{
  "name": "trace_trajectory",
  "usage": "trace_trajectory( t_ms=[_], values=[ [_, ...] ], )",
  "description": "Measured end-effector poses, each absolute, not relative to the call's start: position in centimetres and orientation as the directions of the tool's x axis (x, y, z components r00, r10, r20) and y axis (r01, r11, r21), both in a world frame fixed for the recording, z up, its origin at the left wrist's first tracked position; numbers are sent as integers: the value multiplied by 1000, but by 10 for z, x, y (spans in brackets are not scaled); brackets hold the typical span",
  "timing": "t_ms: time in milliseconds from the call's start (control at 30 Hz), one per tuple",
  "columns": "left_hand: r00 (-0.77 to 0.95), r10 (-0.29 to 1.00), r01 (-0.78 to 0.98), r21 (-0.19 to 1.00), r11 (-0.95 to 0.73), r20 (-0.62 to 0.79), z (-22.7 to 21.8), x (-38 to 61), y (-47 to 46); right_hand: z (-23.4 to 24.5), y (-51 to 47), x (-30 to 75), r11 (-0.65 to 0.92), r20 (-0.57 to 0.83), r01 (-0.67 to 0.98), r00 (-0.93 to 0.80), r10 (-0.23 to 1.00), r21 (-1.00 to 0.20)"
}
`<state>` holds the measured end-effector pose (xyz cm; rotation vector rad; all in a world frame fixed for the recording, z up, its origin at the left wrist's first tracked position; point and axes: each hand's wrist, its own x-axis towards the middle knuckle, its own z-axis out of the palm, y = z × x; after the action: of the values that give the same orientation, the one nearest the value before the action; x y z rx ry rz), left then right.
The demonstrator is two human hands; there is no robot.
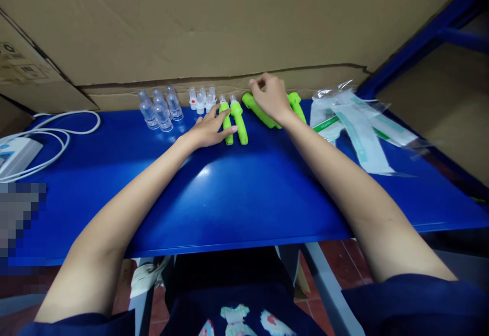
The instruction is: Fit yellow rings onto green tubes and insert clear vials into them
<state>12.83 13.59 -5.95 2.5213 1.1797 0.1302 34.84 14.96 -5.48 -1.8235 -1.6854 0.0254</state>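
My left hand (208, 129) lies over two lime-green tubular plastic handles with pale tips. Its fingers are stretched out, touching the left handle (228, 133), and the thumb reaches across toward the right handle (239, 123). My right hand (270, 96) is bent with curled fingers above more green handles (261, 111); whatever its fingertips hold, if anything, is hidden. Another green handle (297, 106) shows just right of my right wrist. Left of my left hand stand small clear caps with white bases (200, 102), one with a red dot.
Several clear plastic cylinders (162, 118) stand at the back left. White and green sealed packets (362, 137) lie in a pile on the right. A white cable (64, 134) loops beside a white box (21, 155). Cardboard (229, 25) walls the back of the blue table (237, 193).
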Motion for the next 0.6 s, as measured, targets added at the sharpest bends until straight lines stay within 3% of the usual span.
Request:
trace_trajectory(
  t_ms=[167,267,467,600],
  values=[
    [652,758,691,412,-593,-3,-60,126,141,-42,151,378,-150,211,933,228,951,-328],
    [659,743,653,399,-643,118,-60,123,145,-46,150,381,-160,120,946,201,972,-283],
    [517,777,729,292,-620,359,-48,112,151,-50,141,360,-204,87,963,222,971,-177],
    [426,806,778,288,-558,410,-44,99,160,-47,138,353,-196,25,971,201,979,-137]
  ],
)
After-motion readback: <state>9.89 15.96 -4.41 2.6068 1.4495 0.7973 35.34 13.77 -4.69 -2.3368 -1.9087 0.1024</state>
